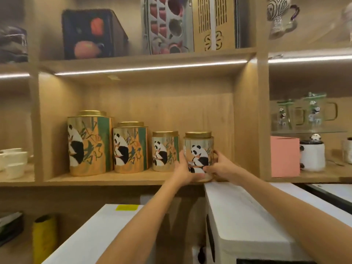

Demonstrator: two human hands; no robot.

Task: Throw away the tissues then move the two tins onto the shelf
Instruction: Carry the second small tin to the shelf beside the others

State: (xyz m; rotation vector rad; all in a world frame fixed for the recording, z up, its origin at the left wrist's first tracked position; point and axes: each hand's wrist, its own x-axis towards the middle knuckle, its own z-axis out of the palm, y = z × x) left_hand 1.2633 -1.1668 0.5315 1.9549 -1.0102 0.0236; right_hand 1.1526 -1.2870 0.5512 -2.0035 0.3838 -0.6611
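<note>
A small panda tin [200, 149] with a gold lid stands at the front edge of the wooden shelf [118, 179]. My left hand [183, 170] grips its left side and my right hand [222, 166] grips its right side. A second small panda tin [165, 151] stands just to its left, untouched. No tissues are in view.
A large panda tin [88, 143] and a medium panda tin [130, 147] stand further left on the same shelf. A pink box [284, 156] and a panda mug [312, 155] fill the right compartment. White bowls [13, 161] sit at the left. A white box [245, 214] lies below.
</note>
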